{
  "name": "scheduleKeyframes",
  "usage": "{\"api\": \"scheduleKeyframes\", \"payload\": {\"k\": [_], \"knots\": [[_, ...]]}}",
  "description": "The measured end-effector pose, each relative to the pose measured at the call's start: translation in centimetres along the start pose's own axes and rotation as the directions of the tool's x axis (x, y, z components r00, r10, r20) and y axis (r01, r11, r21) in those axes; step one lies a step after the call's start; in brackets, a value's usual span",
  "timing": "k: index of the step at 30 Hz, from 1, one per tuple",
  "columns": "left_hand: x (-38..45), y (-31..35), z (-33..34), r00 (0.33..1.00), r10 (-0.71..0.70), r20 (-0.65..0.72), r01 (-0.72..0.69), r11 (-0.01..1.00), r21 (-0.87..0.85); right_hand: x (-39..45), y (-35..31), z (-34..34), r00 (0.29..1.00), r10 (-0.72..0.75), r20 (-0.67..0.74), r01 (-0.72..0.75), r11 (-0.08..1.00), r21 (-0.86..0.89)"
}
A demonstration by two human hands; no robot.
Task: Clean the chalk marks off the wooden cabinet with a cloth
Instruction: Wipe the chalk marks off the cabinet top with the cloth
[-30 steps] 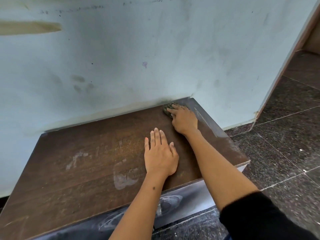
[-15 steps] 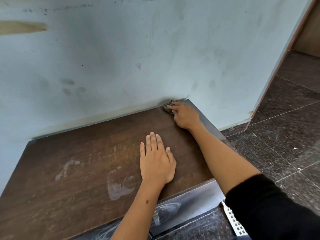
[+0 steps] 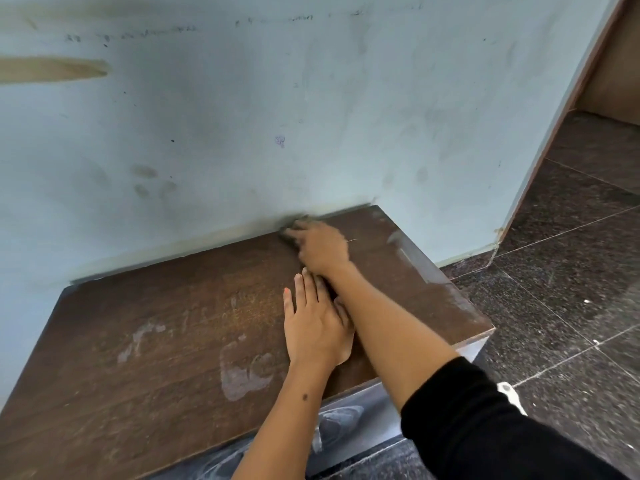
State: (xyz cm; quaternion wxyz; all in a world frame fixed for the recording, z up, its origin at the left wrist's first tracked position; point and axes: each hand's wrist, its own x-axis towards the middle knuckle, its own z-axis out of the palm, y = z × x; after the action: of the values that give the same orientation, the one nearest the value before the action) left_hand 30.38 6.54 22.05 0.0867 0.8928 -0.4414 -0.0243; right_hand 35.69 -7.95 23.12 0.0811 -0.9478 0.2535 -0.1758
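Note:
The dark wooden cabinet stands low against a pale blue wall. White chalk marks show on its top: a large smear near the front, a fainter one to the left, and a streak along the right edge. My right hand, blurred by motion, grips a small dark cloth and presses it on the top at the back edge by the wall. My left hand lies flat on the cabinet top, fingers straight, partly under my right forearm.
The smudged wall rises directly behind the cabinet. Dark speckled floor tiles spread to the right, with a doorway at the far right. The cabinet's grey front carries chalk scribbles.
My right hand has slid the cloth leftward along the back edge by the wall. Its forearm now crosses over the fingers of my left hand, which stayed flat.

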Motion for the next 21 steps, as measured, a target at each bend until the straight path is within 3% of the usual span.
{"api": "scheduleKeyframes", "payload": {"k": [3, 5, 13, 21], "knots": [[0.0, 0.1, -0.3, 1.000, -0.007, 0.011, 0.007, 1.000, -0.007, 0.5, -0.7, 0.7, 0.997, -0.023, 0.076, 0.016, 0.995, 0.101], [0.1, -0.1, -0.1, 1.000, -0.015, -0.014, 0.015, 0.999, -0.032, 0.5, 0.7, 0.2, 0.998, 0.012, 0.059, -0.017, 0.997, 0.081], [0.1, 0.1, 0.3, 1.000, -0.020, -0.024, 0.021, 1.000, 0.004, -0.5, 10.4, -3.1, 0.921, 0.390, -0.009, -0.389, 0.919, 0.055], [0.0, 0.2, -0.3, 0.999, -0.028, 0.025, 0.028, 1.000, -0.003, -7.2, 10.2, -4.9, 0.921, 0.390, 0.004, -0.389, 0.919, 0.054]]}}
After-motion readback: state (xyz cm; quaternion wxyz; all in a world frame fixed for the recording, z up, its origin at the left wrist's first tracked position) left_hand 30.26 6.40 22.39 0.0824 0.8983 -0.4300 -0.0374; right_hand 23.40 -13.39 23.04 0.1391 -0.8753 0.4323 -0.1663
